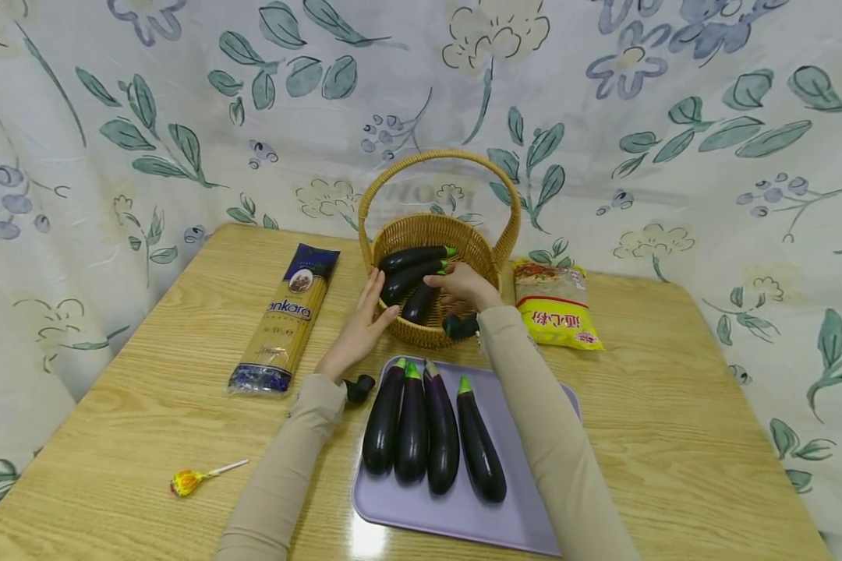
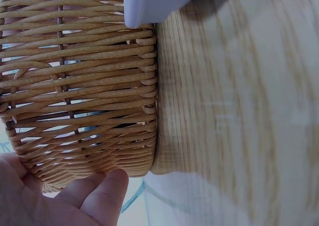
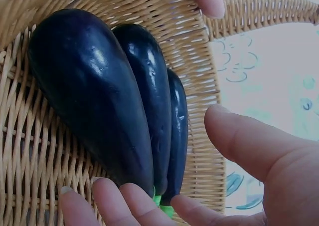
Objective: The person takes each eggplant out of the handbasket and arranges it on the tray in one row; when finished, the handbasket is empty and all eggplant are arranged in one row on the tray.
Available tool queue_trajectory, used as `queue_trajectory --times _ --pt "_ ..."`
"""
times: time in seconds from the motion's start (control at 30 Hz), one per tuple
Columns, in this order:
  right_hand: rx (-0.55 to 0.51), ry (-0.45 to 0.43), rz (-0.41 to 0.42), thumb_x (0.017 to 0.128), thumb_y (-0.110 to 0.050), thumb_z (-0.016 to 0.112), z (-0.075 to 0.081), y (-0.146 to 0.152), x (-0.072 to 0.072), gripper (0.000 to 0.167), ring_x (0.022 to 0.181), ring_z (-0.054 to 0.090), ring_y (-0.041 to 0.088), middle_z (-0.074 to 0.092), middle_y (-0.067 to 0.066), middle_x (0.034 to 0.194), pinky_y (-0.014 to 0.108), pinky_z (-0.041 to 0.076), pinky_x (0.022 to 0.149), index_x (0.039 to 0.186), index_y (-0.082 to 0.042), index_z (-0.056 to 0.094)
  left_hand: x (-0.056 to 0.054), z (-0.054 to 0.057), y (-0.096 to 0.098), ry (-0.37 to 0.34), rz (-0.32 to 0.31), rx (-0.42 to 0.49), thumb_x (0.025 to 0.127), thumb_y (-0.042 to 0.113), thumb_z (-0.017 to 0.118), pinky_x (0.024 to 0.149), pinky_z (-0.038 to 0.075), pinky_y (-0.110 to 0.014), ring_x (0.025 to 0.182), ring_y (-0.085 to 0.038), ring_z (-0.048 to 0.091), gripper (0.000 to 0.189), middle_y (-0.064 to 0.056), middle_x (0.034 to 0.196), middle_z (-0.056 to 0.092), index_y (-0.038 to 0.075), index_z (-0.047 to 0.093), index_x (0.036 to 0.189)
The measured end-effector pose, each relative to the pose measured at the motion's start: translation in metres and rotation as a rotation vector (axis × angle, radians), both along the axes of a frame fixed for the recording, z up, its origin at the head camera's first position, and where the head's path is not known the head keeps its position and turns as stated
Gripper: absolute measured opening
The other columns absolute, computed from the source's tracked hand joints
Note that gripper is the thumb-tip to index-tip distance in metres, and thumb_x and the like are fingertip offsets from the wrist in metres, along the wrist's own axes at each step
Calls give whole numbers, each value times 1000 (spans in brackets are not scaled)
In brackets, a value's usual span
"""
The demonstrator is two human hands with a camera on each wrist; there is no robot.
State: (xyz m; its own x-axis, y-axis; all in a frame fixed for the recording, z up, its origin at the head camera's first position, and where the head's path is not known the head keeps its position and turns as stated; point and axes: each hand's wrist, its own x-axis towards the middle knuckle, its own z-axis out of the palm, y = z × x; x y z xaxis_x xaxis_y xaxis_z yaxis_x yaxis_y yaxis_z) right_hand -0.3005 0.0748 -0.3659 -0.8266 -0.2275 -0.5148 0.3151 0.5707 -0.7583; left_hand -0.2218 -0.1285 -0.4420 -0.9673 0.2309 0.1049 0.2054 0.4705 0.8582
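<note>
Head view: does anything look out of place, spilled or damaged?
Mildly: a lollipop lies loose on the left of the table, the one sweet among eggplants and two food packets. Nothing looks spilled or damaged; the basket stands upright and the tray lies flat.

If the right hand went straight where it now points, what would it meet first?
Probably the eggplants in the basket; the right hand is very near them, but which comes first is unclear.
</note>
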Motion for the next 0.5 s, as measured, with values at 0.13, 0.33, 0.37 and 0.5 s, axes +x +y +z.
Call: queue_trajectory --times 0.13,0.33,0.37,0.5 --pt "19 9 3 95 -39 59 -1 -3 -3 80 119 57 33 47 18 142 42 54 91 155 -6 16 1 1 -2 -4 0 5 103 43 42 115 16 -64 152 -32 1 72 0 165 -10 27 -2 157" --pt "40 -7 12 95 -40 60 -2 -8 -4 76 119 57 32 49 18 140 42 53 93 151 -3 26 1 1 -2 -14 -2 2 103 42 42 116 16 -63 152 -32 0 71 1 165 -10 28 -2 157" --pt "43 -11 15 95 -40 59 -2 -9 -4 75 119 57 32 49 19 141 42 53 94 151 -2 27 1 1 -1 -18 -4 3 103 42 42 115 17 -63 152 -32 0 72 2 165 -10 28 -2 157" --pt "37 -23 13 95 -39 59 -3 -13 -5 76 122 56 33 46 19 144 44 51 97 152 -3 24 1 1 0 -25 -5 15 103 42 43 116 17 -63 152 -31 0 72 3 164 -11 30 -3 157"
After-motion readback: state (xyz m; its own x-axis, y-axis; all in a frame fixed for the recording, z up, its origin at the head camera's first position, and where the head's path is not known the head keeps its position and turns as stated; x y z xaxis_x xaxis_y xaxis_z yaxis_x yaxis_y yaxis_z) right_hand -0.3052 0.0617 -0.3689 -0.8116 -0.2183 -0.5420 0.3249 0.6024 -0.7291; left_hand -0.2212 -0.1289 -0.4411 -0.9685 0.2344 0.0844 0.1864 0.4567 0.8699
